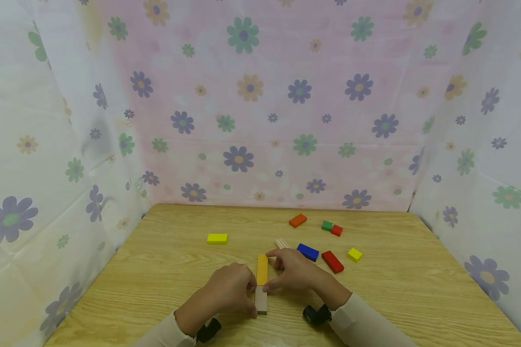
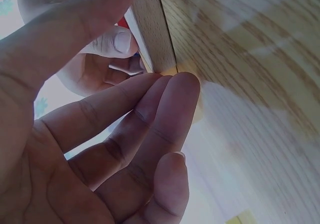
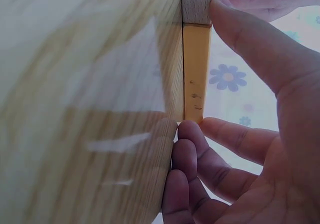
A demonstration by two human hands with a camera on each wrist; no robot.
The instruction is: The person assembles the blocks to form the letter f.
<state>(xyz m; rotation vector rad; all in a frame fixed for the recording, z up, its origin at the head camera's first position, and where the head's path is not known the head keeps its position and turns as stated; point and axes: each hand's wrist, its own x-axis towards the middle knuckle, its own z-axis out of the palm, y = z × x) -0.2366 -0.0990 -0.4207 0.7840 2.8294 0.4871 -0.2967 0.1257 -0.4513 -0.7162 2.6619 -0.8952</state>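
An orange block (image 1: pixel 262 270) and a plain wooden block (image 1: pixel 261 300) lie end to end in a line on the table, their ends meeting. My left hand (image 1: pixel 231 290) is at the left side of the line, thumb by the near end of the plain block and fingertips beside the joint. From the right, my right hand (image 1: pixel 298 271) spans the orange block, forefinger at its far end and thumb against the plain block near the joint. The right wrist view shows small dark marks on the orange block (image 3: pixel 196 74), with the plain block (image 3: pixel 196 4) butted against it.
Beyond my right hand lie a striped wooden piece (image 1: pixel 282 244), a blue block (image 1: pixel 308 252), a red block (image 1: pixel 332 261) and a small yellow block (image 1: pixel 354 254). Farther back are orange-red (image 1: pixel 297 220), green (image 1: pixel 327 225) and small red (image 1: pixel 336 230) blocks. A yellow block (image 1: pixel 217 238) sits left.
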